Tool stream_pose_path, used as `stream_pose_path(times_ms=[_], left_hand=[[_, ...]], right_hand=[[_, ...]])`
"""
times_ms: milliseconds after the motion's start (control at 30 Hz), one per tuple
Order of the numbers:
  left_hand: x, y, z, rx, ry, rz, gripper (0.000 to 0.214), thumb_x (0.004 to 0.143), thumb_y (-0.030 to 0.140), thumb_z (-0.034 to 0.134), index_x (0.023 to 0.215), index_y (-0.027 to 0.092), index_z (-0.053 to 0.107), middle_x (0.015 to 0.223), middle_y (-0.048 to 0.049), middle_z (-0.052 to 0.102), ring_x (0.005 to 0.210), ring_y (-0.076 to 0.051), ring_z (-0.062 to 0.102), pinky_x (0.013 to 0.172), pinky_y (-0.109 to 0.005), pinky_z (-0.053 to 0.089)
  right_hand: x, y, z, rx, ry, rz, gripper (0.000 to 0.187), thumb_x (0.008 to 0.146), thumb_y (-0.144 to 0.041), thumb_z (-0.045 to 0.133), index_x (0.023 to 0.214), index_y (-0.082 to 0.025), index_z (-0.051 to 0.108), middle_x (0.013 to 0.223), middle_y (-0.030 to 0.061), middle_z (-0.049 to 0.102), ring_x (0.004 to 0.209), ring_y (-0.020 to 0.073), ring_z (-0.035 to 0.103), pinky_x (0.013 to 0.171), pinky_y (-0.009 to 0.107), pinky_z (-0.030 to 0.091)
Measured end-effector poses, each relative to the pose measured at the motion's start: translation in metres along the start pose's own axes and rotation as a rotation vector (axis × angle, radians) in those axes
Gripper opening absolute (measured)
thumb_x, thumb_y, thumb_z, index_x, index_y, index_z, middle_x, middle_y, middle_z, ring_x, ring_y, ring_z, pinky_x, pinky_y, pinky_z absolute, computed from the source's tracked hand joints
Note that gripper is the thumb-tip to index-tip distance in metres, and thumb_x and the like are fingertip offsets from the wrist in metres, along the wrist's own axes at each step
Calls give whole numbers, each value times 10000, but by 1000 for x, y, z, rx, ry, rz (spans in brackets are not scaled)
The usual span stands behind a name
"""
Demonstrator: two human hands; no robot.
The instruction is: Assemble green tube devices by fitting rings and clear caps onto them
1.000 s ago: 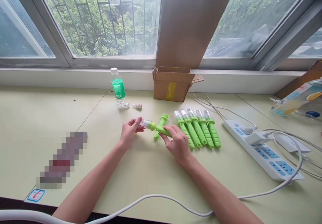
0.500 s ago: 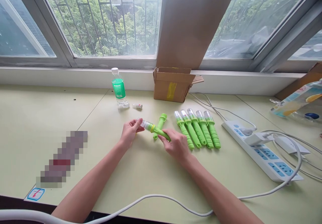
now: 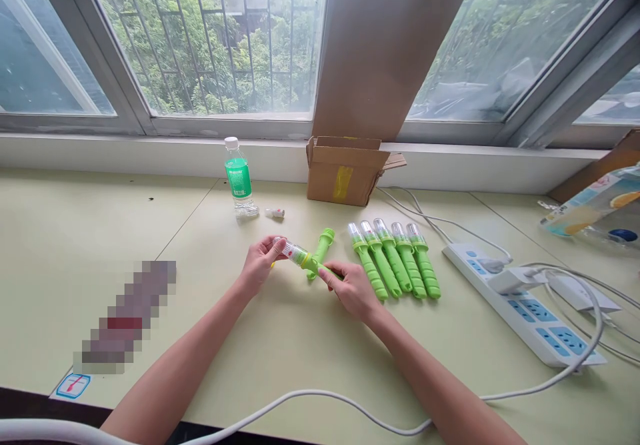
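Note:
My left hand (image 3: 260, 265) pinches the clear tip of a green light stick (image 3: 300, 255). My right hand (image 3: 353, 290) is closed around the stick's green handle, so part of the handle is hidden. A yellow ring sits between tip and handle. Just behind the held stick lies a green handle (image 3: 326, 241) without a clear tip, partly covered by it. A small clear cap (image 3: 275, 213) lies farther back, near a bottle. Right of my hands, several green light sticks (image 3: 393, 258) with clear tips lie side by side. A bit of yellow shows beside my left fingers, too small to name.
A water bottle (image 3: 239, 181) and an open cardboard box (image 3: 345, 175) stand at the back by the window. On the right is a white power strip (image 3: 525, 308) with plugs and cables. A white cable (image 3: 310, 392) crosses the front edge. A blurred dark patch (image 3: 133, 318) lies left.
The clear end of the held light stick shows a little more in my left fingers, and my right hand has shifted slightly along the handle. The whole view has moved slightly.

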State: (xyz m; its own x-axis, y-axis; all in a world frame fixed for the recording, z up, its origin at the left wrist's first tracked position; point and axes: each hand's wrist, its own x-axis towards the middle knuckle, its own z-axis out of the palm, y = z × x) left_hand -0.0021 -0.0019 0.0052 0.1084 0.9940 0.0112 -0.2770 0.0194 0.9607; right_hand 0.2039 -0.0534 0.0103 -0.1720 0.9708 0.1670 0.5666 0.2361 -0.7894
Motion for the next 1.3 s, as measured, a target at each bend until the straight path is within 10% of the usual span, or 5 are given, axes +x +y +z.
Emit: stream_pose_path(times_ms=[667,1300], left_hand=[[-1,-4,-1,-116,-44,-112,405,732,458,679,939,112,646,939,-114,678,856,-203,661,875,-394,517],[-1,0,2,-97,34,-86,335,667,425,738,803,129,659,768,-38,655,729,-155,626,820,-354,507]], right_hand=[[-3,14,20,-521,461,-291,197,864,-303,557,1000,-218,672,853,60,684,730,180,613,618,255,381],[-5,-1,17,-299,150,-182,248,880,-371,490,895,-196,665,693,37,644,569,151,529,511,242,336]])
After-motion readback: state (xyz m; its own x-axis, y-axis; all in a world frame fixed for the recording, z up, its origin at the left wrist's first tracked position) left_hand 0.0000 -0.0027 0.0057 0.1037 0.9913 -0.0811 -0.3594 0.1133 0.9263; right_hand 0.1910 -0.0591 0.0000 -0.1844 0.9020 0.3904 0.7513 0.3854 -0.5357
